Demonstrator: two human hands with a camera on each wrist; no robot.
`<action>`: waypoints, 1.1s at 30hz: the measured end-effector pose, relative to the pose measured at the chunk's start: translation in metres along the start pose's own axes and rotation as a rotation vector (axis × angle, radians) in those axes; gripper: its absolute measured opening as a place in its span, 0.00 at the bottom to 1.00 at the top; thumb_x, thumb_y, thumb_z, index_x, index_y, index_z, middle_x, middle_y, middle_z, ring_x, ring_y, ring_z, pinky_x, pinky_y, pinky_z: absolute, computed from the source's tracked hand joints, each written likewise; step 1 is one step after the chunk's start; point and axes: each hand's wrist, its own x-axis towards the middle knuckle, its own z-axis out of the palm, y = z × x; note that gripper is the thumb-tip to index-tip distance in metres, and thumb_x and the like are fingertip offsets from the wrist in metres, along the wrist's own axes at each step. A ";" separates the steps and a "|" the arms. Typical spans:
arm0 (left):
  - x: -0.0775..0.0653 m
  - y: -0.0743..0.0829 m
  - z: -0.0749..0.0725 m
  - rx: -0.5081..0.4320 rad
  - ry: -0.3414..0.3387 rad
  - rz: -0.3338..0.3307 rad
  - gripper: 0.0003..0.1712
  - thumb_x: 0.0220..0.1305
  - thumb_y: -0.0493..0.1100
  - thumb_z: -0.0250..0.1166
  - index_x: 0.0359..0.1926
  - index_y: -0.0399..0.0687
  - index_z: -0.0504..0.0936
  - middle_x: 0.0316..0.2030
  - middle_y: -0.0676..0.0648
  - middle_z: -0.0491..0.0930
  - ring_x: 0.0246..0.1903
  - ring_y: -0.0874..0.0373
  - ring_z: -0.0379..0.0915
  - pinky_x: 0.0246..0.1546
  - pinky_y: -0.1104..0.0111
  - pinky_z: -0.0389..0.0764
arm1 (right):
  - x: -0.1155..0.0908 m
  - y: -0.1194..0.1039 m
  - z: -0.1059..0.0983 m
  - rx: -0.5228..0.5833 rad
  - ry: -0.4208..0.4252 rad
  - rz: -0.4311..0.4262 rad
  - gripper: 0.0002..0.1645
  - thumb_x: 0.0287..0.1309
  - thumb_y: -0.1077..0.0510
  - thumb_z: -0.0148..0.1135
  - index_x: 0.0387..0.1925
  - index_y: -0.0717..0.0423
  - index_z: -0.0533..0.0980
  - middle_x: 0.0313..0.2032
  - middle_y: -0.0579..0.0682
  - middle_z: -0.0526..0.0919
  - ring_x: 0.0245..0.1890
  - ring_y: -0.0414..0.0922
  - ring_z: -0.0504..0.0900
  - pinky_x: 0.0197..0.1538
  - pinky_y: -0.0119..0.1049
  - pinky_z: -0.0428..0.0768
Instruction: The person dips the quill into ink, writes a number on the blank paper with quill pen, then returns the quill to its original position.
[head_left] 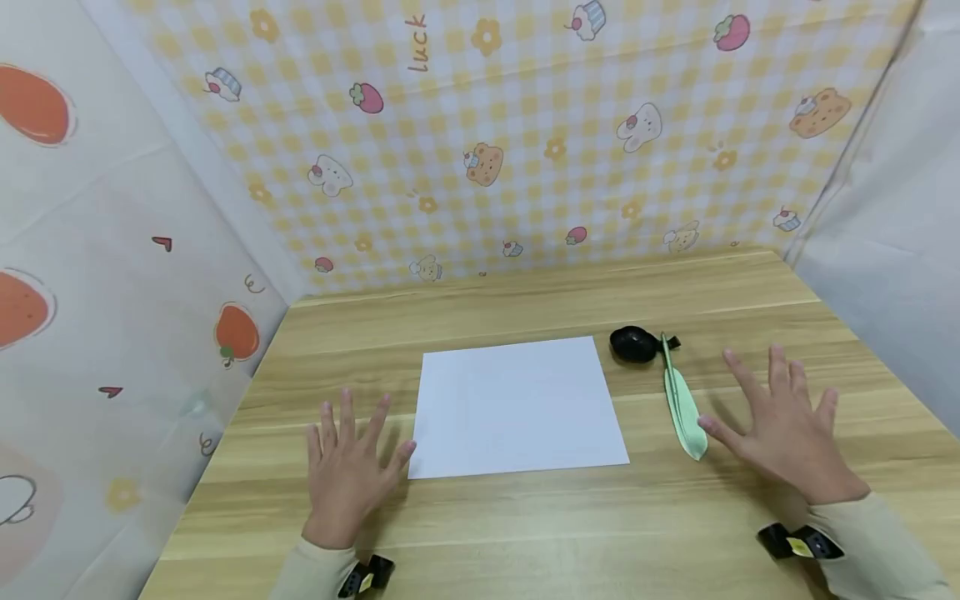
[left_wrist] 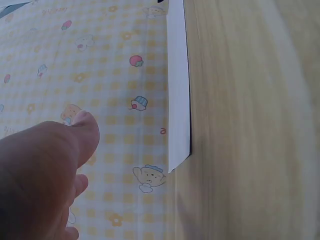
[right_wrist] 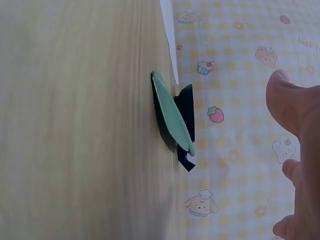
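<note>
A blank white sheet of paper lies flat on the wooden table. Just left of it, my left hand is spread with straight fingers, its thumb overlapping the sheet's left edge in the head view. To the sheet's right is a rounded black object with a small tab on one side. A slim, green, leaf-shaped item has its thin stem end against that tab. My right hand spreads its fingers to the right of the green item, thumb tip beside it. Both hands hold nothing.
The wooden tabletop runs back to a yellow checked cloth with cartoon prints. A white printed sheet hangs along the left side, and a plain white one along the right. Each wrist wears a black strap device.
</note>
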 end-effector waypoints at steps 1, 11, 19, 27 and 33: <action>0.001 0.000 0.000 -0.005 -0.004 0.006 0.43 0.65 0.71 0.49 0.75 0.58 0.56 0.74 0.31 0.36 0.70 0.29 0.27 0.66 0.36 0.33 | 0.001 0.001 0.000 0.014 0.002 -0.007 0.58 0.57 0.32 0.60 0.77 0.44 0.41 0.71 0.74 0.30 0.65 0.81 0.38 0.52 0.83 0.30; 0.009 -0.006 0.003 -0.054 0.014 0.080 0.44 0.65 0.69 0.53 0.75 0.57 0.55 0.73 0.28 0.42 0.69 0.26 0.37 0.65 0.36 0.45 | 0.018 0.015 -0.003 0.133 0.065 -0.112 0.54 0.57 0.44 0.66 0.74 0.59 0.49 0.64 0.81 0.52 0.54 0.82 0.61 0.42 0.79 0.61; 0.023 -0.010 0.001 -0.103 0.042 0.184 0.45 0.63 0.64 0.61 0.72 0.46 0.60 0.68 0.25 0.54 0.66 0.27 0.50 0.61 0.36 0.58 | 0.035 0.022 -0.009 0.219 0.085 -0.165 0.48 0.59 0.48 0.66 0.72 0.62 0.54 0.63 0.74 0.61 0.58 0.72 0.63 0.50 0.73 0.64; 0.037 -0.010 0.000 -0.209 -0.010 0.316 0.43 0.62 0.58 0.66 0.70 0.40 0.63 0.65 0.30 0.64 0.65 0.34 0.59 0.57 0.38 0.66 | 0.051 0.032 -0.008 0.203 0.032 -0.237 0.41 0.63 0.53 0.64 0.71 0.60 0.57 0.61 0.69 0.67 0.49 0.64 0.74 0.42 0.63 0.74; 0.050 -0.012 0.000 -0.253 -0.107 0.366 0.45 0.60 0.56 0.68 0.70 0.39 0.62 0.67 0.33 0.63 0.67 0.37 0.57 0.62 0.42 0.62 | 0.064 0.038 -0.001 0.172 -0.014 -0.295 0.35 0.64 0.54 0.62 0.67 0.64 0.62 0.59 0.68 0.70 0.46 0.62 0.78 0.43 0.60 0.76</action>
